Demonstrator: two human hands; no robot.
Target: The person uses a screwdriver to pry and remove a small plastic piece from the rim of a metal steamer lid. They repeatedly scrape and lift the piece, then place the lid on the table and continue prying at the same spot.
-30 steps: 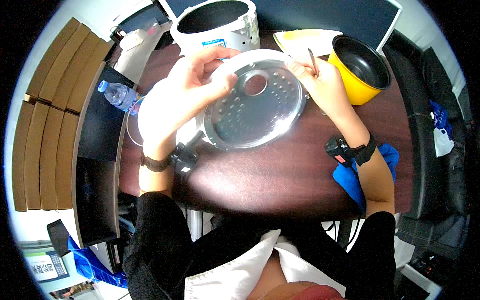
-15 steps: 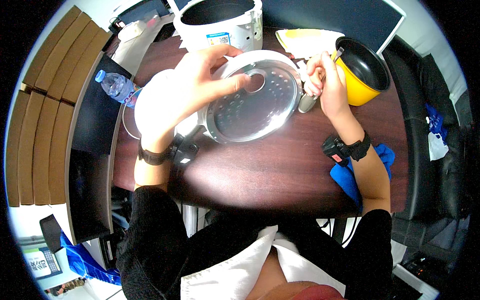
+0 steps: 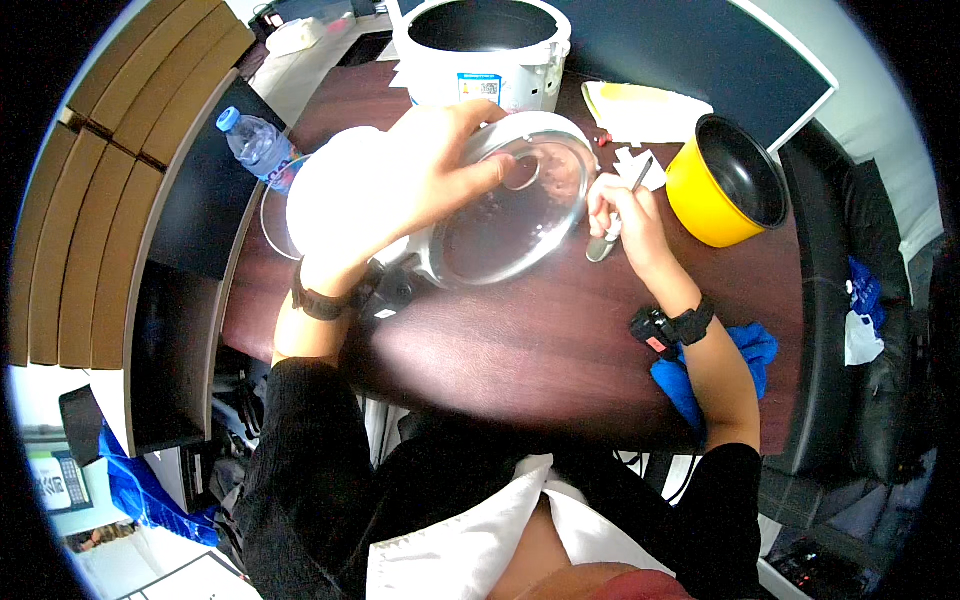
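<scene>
My left hand (image 3: 425,175) grips a round rice cooker lid (image 3: 515,240) with a white rim and a shiny, see-through-looking face. The thumb lies on that face beside its central ring; the other fingers go over the top edge, partly hidden. Under my left forearm is a glaring white rounded thing (image 3: 335,185), whose kind I cannot make out. To the right of the lid, my right hand (image 3: 632,220) is closed around a slim grey utensil (image 3: 601,249). Its rounded wider end points down and its thin shank sticks up. That utensil is apart from the lid.
Behind the lid stands the white rice cooker body (image 3: 530,80). A yellow inner pot (image 3: 705,205) with a black inside tilts at the right, near a pale yellow cloth (image 3: 640,110) and crumpled white paper (image 3: 650,172). A bottle (image 3: 260,145) lies left; a blue cloth (image 3: 755,350) lies by my right wrist.
The right hand and utensil have moved away from the yellow pot, toward me. The lid has turned, its face now looking narrower. The whole view has shifted a little.
</scene>
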